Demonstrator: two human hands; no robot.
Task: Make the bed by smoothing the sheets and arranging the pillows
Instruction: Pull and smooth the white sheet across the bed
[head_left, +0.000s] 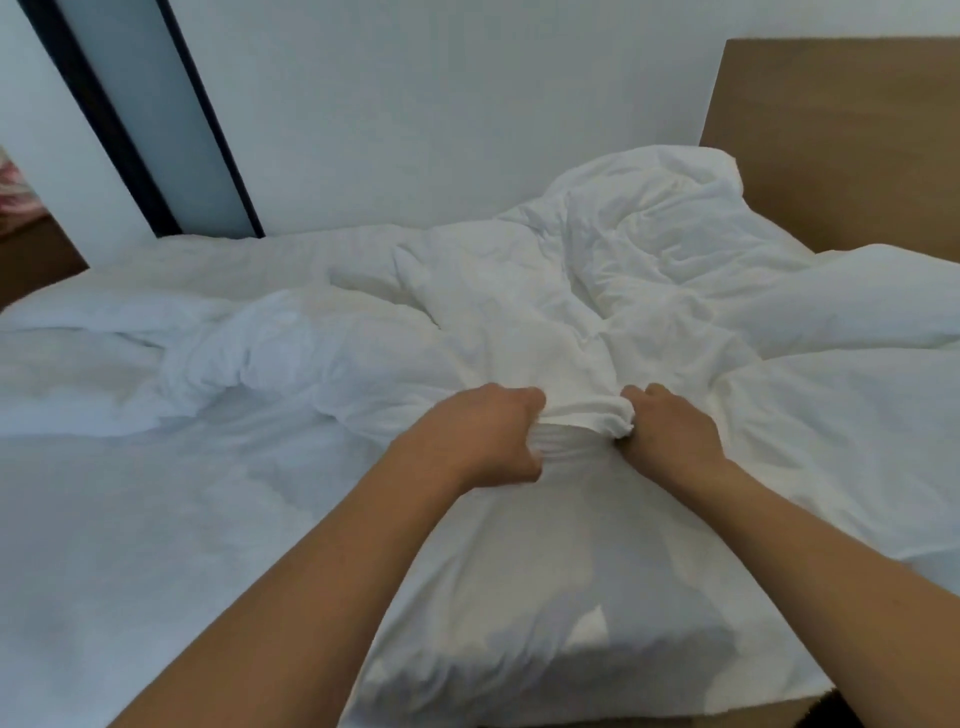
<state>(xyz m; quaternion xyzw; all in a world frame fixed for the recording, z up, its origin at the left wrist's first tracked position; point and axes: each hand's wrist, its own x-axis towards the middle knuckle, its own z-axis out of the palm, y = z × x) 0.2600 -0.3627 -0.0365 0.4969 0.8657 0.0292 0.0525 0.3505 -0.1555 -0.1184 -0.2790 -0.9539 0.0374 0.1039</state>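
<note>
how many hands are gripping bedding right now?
2. The bare left hand and bare right hand sit close together mid-frame, each fisted on the same bunched fold of the crumpled white duvet. Fingertips are hidden in the cloth.

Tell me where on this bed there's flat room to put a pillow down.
The flattest patch is the smooth sheet left of the left hand, below the crumpled duvet. The middle and far right toward the headboard are crowded with bunched duvet, gripped by the left and right hand.
</note>
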